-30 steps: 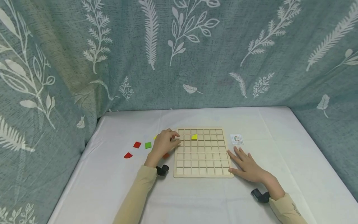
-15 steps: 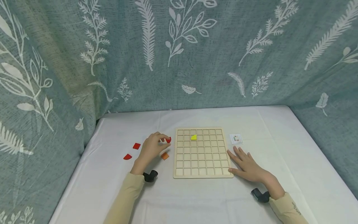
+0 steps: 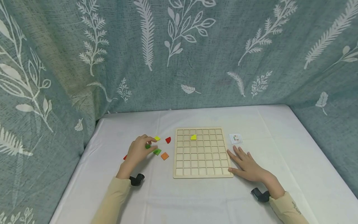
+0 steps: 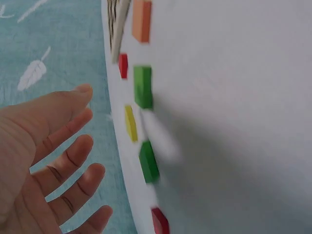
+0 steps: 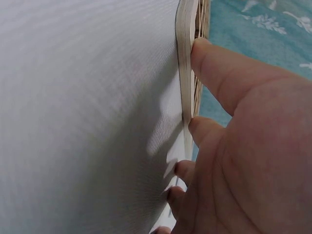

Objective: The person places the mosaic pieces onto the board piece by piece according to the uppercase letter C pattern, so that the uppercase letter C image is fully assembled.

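My left hand [image 3: 138, 150] hovers over loose tiles left of the board, its fingers spread and loosely bent. The left wrist view shows nothing between its thumb and fingers. Near its fingertips lie two green tiles [image 4: 143, 87], a yellow quarter-round tile [image 3: 157, 138] and a red quarter-round tile [image 3: 168, 140]. An orange square tile [image 3: 165, 156] is closer to the wooden grid board [image 3: 176, 169]. One yellow quarter-round tile [image 3: 193, 137] sits in a board cell in the second row. My right hand [image 3: 247, 168] lies spread, with thumb and a fingertip touching the board's right edge.
A small printed card [image 3: 236, 138] with a coloured grid pattern lies right of the board. Another red tile [image 3: 125, 157] is partly hidden behind my left wrist. The white-clothed table [image 3: 201, 199] ends at a patterned curtain [image 3: 207, 77] at the back.
My left hand has moved left from the board's edge, past the red quarter-round tile, to the green tiles. My right hand stays at the board's right edge.
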The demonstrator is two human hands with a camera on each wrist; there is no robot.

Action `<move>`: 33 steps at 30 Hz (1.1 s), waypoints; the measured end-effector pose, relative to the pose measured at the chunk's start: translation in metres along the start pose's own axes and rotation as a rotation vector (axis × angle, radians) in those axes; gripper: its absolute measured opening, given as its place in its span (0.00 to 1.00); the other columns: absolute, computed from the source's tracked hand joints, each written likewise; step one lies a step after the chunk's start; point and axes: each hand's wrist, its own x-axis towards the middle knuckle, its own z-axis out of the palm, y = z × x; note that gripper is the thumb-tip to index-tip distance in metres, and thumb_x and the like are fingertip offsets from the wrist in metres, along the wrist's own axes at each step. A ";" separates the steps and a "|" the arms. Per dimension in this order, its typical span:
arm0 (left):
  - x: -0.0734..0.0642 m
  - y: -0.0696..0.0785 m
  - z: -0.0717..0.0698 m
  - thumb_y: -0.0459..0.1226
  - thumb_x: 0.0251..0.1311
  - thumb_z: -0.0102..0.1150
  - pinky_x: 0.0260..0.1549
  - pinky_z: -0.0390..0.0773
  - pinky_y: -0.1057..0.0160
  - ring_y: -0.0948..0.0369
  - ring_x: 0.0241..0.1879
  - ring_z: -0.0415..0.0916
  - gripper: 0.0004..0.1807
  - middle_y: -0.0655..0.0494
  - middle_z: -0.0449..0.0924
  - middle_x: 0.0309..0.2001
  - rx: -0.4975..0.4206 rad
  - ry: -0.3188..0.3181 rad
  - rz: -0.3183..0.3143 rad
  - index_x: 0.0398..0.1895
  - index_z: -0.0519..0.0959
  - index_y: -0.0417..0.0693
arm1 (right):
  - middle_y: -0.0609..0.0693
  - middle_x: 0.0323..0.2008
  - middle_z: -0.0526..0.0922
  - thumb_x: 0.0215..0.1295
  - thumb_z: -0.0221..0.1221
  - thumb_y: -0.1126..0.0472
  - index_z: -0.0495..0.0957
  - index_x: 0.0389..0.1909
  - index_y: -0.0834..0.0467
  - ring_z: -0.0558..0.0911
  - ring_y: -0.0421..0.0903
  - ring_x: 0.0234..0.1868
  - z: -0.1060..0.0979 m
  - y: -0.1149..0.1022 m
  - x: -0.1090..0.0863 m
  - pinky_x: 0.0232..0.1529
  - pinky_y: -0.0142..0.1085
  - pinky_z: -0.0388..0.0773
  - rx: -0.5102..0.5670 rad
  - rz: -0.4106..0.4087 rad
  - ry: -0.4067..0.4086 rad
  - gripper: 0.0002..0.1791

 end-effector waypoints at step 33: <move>-0.020 -0.073 -0.029 0.37 0.53 0.63 0.27 0.69 0.53 0.50 0.33 0.71 0.15 0.46 0.76 0.35 0.142 -0.040 -0.023 0.45 0.81 0.42 | 0.66 0.71 0.43 0.63 0.52 0.42 0.52 0.71 0.57 0.40 0.66 0.70 -0.004 -0.004 -0.002 0.64 0.65 0.32 0.027 0.004 -0.008 0.40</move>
